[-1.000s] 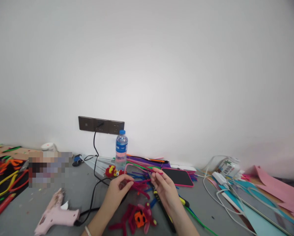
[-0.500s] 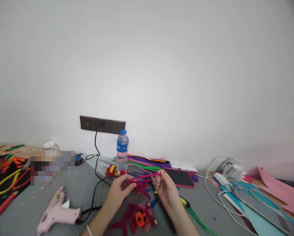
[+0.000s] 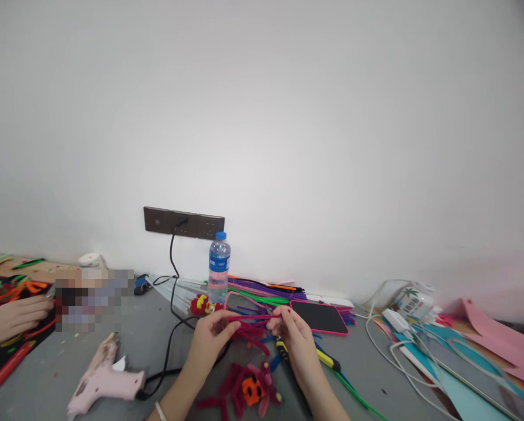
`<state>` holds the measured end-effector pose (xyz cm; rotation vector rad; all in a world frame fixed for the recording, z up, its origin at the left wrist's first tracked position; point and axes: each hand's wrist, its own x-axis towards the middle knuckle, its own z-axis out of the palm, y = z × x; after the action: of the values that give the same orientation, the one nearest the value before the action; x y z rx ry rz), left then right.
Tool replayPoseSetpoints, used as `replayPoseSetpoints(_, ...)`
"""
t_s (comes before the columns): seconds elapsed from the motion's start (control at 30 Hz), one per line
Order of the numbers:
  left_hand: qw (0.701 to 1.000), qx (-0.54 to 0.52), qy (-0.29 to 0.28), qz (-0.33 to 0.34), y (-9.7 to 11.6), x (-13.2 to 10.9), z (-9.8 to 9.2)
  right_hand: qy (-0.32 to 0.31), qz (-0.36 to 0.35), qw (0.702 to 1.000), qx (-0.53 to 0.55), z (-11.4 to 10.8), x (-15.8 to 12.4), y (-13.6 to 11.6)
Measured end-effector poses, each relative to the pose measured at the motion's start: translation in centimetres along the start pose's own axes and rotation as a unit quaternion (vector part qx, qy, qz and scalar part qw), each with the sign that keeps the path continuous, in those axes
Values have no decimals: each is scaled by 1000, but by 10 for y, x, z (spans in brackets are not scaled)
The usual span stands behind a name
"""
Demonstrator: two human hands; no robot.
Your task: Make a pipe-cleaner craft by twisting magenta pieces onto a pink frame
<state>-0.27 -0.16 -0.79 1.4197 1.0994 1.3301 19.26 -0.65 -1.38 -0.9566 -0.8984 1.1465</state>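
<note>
Between my two hands a magenta pipe cleaner (image 3: pixel 255 318) is stretched sideways, folded into roughly parallel strands. Its left end is pinched by the thumb and fingers of my left hand (image 3: pixel 211 339), and the right end by my right hand (image 3: pixel 295 342). Below them on the grey table lies a magenta pipe-cleaner figure (image 3: pixel 240 389) with an orange, black-spotted patch. More magenta pieces lie just behind it, partly covered by the hands. A yellow-and-black tool (image 3: pixel 328 358) shows beside my right wrist.
A pink glue gun (image 3: pixel 106 383) lies at left, its black cord running to the wall socket (image 3: pixel 183 223). Behind my hands stand a water bottle (image 3: pixel 219 266), pipe cleaners and a phone (image 3: pixel 320 317). Another person's hand (image 3: pixel 16 318) is at far left. Cables and coloured paper lie right.
Another person's hand has come in at the far left, over the scissors. My right hand has shifted slightly down, and the pipe cleaner is still held between both hands.
</note>
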Motion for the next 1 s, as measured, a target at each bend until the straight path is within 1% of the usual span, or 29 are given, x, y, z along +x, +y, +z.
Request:
replayPoseSetpoints(0.13,999,-34,0,-24,8,-1,1,-9,-4,1000,-12,-1,1,2)
replayPoseSetpoints(0.23,999,-39,1,-31,10,-1,1,-10,-14,999,-27,-1,2,3)
replayPoseSetpoints(0.4,999,-22,8,-29,6,-1,0,-24,-25,998,-50,-2,3,2)
replayPoseSetpoints(0.53,999,-39,7,-29,-1,0,-1,-33,-28,999,-29,2,0,-1)
replayPoseSetpoints(0.67,998,-54,4,-20,-4,-1,1,-58,-24,998,9,8,-6,-6)
replayPoseSetpoints(0.83,997,-69,-24,-12,2,-4,2,-106,-22,994,-8,12,-10,-9)
replayPoseSetpoints(1.0,998,-59,-20,2,3,-4,1,-73,-21,997,15,11,-7,-8)
